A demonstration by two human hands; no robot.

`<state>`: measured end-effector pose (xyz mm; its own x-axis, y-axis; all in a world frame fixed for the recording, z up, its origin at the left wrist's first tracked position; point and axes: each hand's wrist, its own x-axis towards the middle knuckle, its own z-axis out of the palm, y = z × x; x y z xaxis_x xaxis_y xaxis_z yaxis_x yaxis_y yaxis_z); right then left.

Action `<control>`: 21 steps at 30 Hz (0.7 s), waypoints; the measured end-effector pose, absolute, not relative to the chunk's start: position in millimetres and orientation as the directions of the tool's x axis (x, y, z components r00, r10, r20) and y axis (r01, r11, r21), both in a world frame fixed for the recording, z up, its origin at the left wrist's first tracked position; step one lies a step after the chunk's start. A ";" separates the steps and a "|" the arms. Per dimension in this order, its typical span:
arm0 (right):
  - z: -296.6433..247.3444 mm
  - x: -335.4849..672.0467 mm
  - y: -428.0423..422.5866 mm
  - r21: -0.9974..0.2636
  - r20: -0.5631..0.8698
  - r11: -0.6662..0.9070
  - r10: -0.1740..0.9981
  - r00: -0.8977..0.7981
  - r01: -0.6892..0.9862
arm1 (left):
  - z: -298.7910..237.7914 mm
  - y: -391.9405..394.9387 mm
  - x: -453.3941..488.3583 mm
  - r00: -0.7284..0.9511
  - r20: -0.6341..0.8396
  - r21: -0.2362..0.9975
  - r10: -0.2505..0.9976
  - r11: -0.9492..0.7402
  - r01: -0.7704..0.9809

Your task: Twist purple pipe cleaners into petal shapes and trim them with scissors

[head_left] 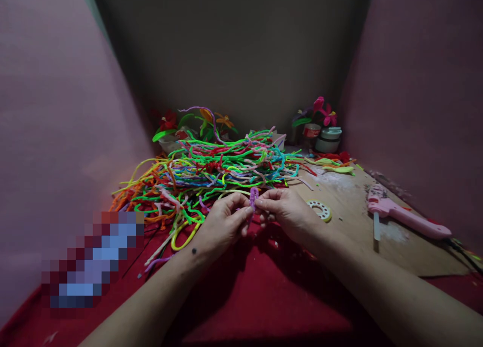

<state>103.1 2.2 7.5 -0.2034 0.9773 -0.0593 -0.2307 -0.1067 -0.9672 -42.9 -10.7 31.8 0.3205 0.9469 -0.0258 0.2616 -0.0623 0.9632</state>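
Between my two hands, at the middle of the view, is a purple pipe cleaner [254, 193] bent into a narrow upright loop. My left hand [231, 213] pinches its lower left side between thumb and fingers. From the right, my right hand [282, 206] grips it with thumb and forefinger, the other fingers curled below. The fingers hide the lower end of the loop. Just beyond my hands lies a big heap of pipe cleaners [226, 160] in green, pink, orange, blue and other colours.
A pink glue gun [407, 216] rests on a brown board [350, 241] at the right, near a tape roll [325, 216]. Fuzzy flowers [328, 116] stand at the back by a lidded jar [328, 140]. Red cloth [264, 306] covers the table. A pixelated patch is at the left.
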 end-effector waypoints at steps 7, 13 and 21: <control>9.7 105.5 2.7 -0.857 -0.042 -0.179 0.959 -0.280 -0.484 | 30.2 -8.0 -45.4 0.371 -0.033 0.984 0.928 -0.035 0.174; 8.3 107.0 6.2 -0.834 -0.026 -0.204 0.942 -0.333 -0.512 | 29.2 -6.0 -50.8 0.490 -0.059 0.998 0.870 0.068 -0.002; 9.9 104.6 2.4 -0.846 -0.041 -0.195 0.952 -0.302 -0.497 | 31.8 -4.1 -54.4 0.539 -0.059 0.997 0.840 0.076 -0.009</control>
<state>104.6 2.4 9.9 -0.3024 0.9523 -0.0414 -0.4971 -0.1946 -0.8456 -54.4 -4.1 31.8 0.5386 0.8405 -0.0590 -0.0090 0.0758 0.9971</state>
